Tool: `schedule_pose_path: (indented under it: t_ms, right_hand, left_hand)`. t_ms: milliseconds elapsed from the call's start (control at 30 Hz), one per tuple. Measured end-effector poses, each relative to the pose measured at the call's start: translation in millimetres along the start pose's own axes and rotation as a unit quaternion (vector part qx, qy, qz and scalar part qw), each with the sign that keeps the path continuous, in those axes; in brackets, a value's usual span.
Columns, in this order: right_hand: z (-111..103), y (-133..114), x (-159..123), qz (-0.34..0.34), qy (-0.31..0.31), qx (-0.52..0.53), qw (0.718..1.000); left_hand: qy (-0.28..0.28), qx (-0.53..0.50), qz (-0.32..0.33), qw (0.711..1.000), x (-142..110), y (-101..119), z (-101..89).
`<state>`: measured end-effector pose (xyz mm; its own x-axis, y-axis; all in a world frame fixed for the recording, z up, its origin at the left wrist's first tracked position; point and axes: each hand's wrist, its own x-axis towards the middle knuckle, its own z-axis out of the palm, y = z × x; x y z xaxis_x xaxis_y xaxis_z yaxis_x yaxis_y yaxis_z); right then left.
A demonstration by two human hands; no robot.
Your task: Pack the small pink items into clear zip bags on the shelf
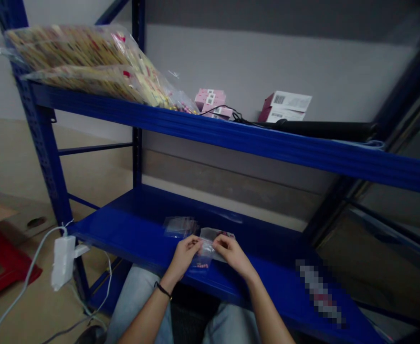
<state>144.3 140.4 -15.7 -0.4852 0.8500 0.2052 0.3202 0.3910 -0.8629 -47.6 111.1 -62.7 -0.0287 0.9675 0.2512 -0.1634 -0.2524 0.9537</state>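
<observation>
Over the front edge of the blue lower shelf (131, 220), a small clear plastic bag (206, 248) is stretched between my two hands. My left hand (187, 251) pinches its left side with thumb and fingers. The right side is pinched by my right hand (228, 248). Small reddish pieces (203, 266) show low in the bag, too small to name. Behind the right fingers lies a whitish packet (209, 232) with a dark print, partly covered. Just beyond my left hand, several flat clear bags (179, 225) lie overlapping on the shelf.
Large clear bags of yellowish packets (81, 57) fill the upper shelf's left. Pink boxes (212, 102), white-and-maroon boxes (287, 105) and a black bar (324, 129) sit farther right. A white power strip (63, 263) hangs by the left post. A red stool (5, 263) stands left.
</observation>
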Motion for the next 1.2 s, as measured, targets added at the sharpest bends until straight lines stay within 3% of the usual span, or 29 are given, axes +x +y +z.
schedule_pose_path:
  t_ms: [200, 400, 800, 933, 1200]
  right_hand:
    - [2.5, 7.2, 1.3, -0.005, 0.014, -0.042, 0.999]
    - [6.2, 6.1, 4.6, -0.004, -0.005, -0.016, 1.000]
    - [10.9, -7.0, -0.7, -0.021, -0.032, -0.003, 0.999]
    - [14.3, -13.1, -1.2, -0.037, -0.008, -0.056, 0.998]
    - [21.4, -28.9, -8.9, -0.049, -0.044, -0.072, 0.995]
  left_hand:
    - [0.019, 0.027, 0.014, 0.999, -2.1, 0.1, -1.6]
    - [0.045, 0.012, 0.018, 0.999, 0.4, -0.3, -1.7]
    - [-0.006, 0.142, 0.060, 0.988, -8.4, 19.5, -0.4]
    - [-0.044, 0.215, 0.090, 0.971, -9.3, 28.8, -5.7]
    - [-0.114, 0.313, 0.143, 0.932, -18.1, 49.7, -14.9]
